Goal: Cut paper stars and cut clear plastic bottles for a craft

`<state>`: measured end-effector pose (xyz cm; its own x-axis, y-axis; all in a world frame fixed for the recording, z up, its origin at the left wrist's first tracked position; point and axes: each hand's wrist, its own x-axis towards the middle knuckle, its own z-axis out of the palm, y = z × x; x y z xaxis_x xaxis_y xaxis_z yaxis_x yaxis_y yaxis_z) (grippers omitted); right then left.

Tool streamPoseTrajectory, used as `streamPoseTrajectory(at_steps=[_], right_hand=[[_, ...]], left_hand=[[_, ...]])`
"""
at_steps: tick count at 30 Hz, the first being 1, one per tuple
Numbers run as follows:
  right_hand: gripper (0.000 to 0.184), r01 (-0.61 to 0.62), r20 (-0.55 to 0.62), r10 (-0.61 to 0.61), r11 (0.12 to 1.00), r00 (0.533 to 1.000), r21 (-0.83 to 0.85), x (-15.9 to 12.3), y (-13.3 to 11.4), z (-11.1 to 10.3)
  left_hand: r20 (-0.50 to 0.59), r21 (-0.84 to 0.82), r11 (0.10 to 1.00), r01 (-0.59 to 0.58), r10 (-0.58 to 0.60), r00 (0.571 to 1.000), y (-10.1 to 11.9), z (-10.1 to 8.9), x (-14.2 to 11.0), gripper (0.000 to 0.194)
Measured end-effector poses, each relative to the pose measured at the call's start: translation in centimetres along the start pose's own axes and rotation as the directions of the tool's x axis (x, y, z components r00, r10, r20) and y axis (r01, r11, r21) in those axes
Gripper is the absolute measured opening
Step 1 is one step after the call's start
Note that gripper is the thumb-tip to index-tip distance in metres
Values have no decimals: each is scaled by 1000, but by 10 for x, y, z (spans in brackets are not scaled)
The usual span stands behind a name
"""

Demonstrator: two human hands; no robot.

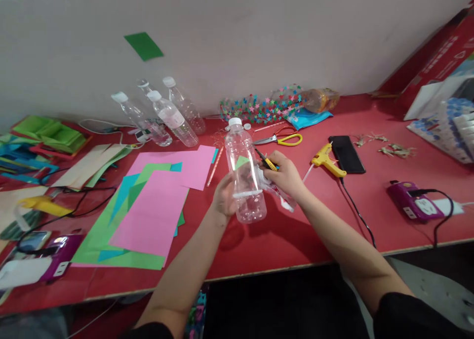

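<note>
My left hand point(223, 198) is wrapped around the lower side of a clear plastic bottle point(240, 148) with a white cap, held nearly upright above the red table. A whitish band crosses the bottle near its base. In my right hand point(286, 175) is a yellow and black utility knife point(268, 163), its tip pointing up and left beside the bottle wall. Just below that hand lies a crumpled white and red piece, perhaps a label point(284, 198). Scissors point(285, 139) with red and yellow handles lie behind the knife.
On the left are pink paper sheets point(151, 215) over green and blue ones, with several clear bottles point(177, 124) behind. A star-covered bottle point(259, 109) lies along the wall. To the right are a yellow glue gun point(326, 160), a black phone point(347, 154) and a purple power strip point(414, 200).
</note>
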<state>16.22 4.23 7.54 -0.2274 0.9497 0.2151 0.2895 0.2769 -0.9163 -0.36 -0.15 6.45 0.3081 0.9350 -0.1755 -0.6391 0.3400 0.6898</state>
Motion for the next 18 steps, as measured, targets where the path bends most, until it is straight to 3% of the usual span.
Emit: streamPoseTrajectory(at_steps=[4, 7, 10, 13, 16, 18], right_hand=[[13, -34, -68, 48, 981, 997, 189, -3, 0, -5], [28, -145, -20, 159, 940, 987, 309, -5, -3, -8], [36, -229, 121, 199, 908, 973, 350, -5, -7, -8], [35, -287, 165, 240, 870, 957, 401, -4, -7, -10], [38, -299, 130, 270, 829, 954, 472, -5, -1, -19], [38, -293, 118, 270, 827, 956, 481, -6, 5, -26]], left_hand=[[-25, 64, 997, -47, 49, 999, -2, -2, 2, 60], [-25, 277, 960, -28, 36, 999, -2, -2, 0, 58], [51, 543, 839, -33, 6, 999, -4, -1, -1, 55], [117, 656, 745, -119, 55, 992, 1, -3, -2, 52], [56, 763, 630, -146, 160, 985, 26, -8, -14, 47], [35, 896, 438, -74, 98, 995, 53, -11, -34, 30]])
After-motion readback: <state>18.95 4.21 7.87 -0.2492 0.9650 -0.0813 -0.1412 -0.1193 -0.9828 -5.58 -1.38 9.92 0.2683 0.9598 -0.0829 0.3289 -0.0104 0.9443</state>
